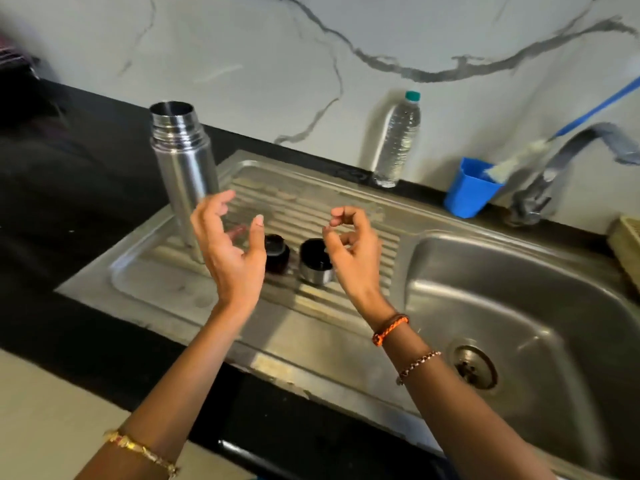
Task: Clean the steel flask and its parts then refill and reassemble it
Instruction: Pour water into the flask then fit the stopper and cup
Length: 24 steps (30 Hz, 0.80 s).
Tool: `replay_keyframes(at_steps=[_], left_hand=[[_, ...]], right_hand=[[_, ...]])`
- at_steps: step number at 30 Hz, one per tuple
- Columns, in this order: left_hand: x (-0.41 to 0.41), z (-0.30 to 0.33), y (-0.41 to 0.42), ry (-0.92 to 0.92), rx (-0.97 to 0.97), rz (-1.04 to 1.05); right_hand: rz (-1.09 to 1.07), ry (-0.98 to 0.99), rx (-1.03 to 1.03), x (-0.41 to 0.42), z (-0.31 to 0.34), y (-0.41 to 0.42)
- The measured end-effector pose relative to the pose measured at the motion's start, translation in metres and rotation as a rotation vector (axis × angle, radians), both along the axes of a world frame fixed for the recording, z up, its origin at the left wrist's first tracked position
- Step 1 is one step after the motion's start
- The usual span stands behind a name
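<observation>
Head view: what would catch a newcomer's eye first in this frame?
Two bare hands, left hand and right hand, raised empty over the ribbed drainboard. Behind the left hand the open steel flask stands upright, lid off; two small flask parts sit on the drainboard between the hands. A clear water bottle stands against the marble wall.

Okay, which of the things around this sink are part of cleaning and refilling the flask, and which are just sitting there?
For the job: steel flask, black stopper, steel cap, water bottle, tap, sink, bottle brush.

Lying about: blue cup, beige item at the right edge.
</observation>
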State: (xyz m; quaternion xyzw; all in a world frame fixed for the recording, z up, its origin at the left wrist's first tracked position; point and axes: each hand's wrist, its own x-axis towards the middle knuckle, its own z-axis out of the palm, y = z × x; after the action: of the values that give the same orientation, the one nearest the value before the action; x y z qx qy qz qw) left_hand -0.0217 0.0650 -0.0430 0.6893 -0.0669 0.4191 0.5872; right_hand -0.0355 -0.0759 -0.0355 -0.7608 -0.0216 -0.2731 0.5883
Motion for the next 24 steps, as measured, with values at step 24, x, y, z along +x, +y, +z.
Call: replay_keyframes(at_steps=[24], left_hand=[[0.118,0.077,0.077,0.335,0.184,-0.348]], right_hand=[[0.228,0.033,-0.103,0.133,0.035,0.096]])
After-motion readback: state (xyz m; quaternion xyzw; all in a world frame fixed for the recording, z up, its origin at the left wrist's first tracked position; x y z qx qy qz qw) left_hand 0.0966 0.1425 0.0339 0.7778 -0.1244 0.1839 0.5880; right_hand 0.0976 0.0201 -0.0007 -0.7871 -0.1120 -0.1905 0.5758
